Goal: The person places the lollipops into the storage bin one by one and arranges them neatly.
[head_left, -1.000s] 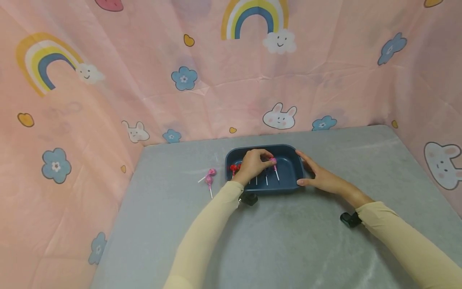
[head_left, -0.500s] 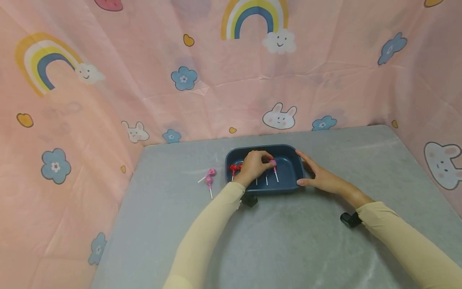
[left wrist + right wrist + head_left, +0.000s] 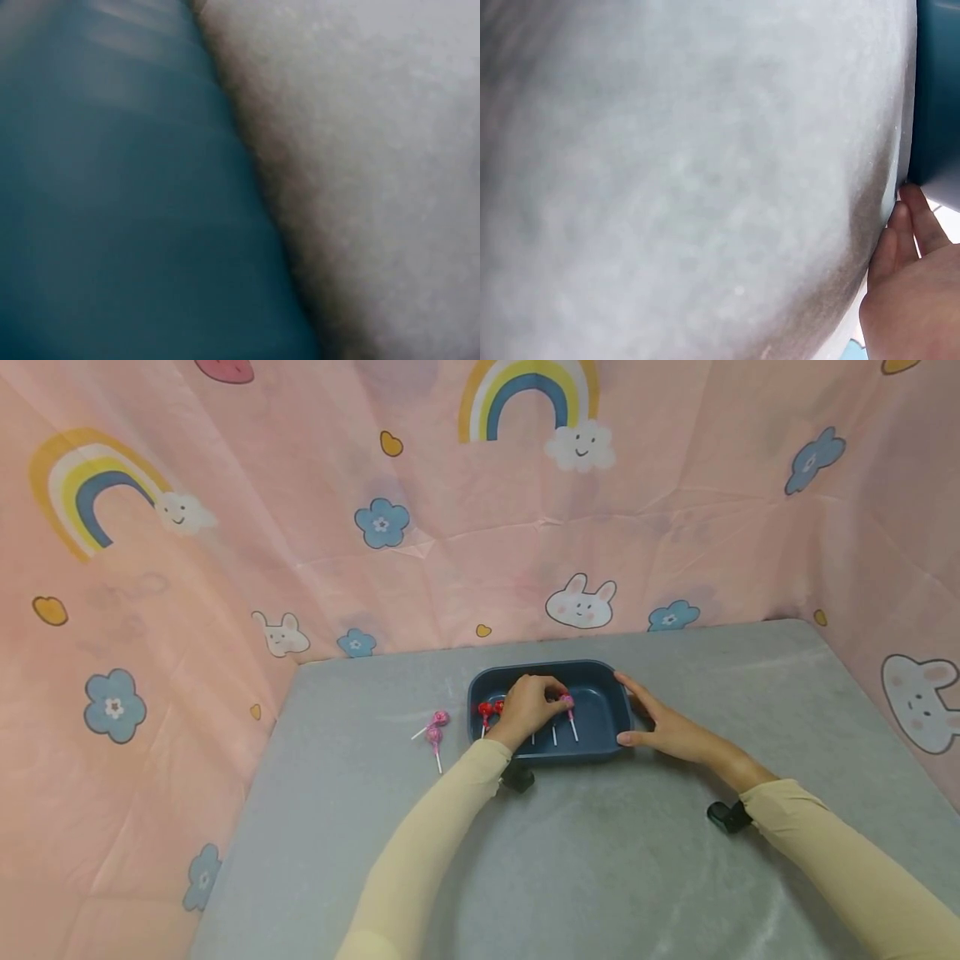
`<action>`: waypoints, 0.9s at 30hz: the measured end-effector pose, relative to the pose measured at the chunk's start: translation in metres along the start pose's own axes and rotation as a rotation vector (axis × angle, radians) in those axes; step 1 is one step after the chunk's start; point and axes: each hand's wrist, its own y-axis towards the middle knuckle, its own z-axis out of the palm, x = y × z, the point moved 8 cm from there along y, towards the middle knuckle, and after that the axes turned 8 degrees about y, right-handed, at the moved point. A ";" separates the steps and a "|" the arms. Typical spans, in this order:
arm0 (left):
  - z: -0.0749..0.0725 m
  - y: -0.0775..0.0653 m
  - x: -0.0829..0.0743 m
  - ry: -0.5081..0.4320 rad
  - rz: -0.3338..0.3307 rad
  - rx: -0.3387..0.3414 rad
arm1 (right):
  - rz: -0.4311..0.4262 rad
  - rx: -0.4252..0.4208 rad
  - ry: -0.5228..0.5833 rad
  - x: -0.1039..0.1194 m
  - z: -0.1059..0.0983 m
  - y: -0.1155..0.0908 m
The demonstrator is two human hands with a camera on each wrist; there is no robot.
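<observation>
A dark blue rectangular tray [image 3: 600, 714] stands on the grey table in the head view. My left hand [image 3: 525, 708] reaches over its front wall and pinches a pink lollipop [image 3: 567, 702] by the head, the white stick pointing toward me. Red lollipops [image 3: 486, 710] lie at the tray's left end; others are partly hidden under the left hand, with white sticks [image 3: 555, 735] showing. My right hand [image 3: 671, 727] is at the tray's right end, thumb and fingers spread along the wall. In the right wrist view its fingers [image 3: 904, 225] are straight against the blue tray wall [image 3: 937, 97].
Two pink lollipops [image 3: 437, 727] lie on the table [image 3: 360, 827] left of the tray. A pink printed cloth [image 3: 465, 552] hangs behind and on both sides. The left wrist view shows only the tray's outer wall [image 3: 150, 210] close up and grey table surface.
My left hand has shifted the pink lollipop slightly left and toward me inside the tray. The right hand and the tray stay where they were.
</observation>
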 end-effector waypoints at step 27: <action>0.002 -0.001 -0.002 0.075 0.023 0.018 | 0.004 0.009 0.019 0.002 0.001 -0.001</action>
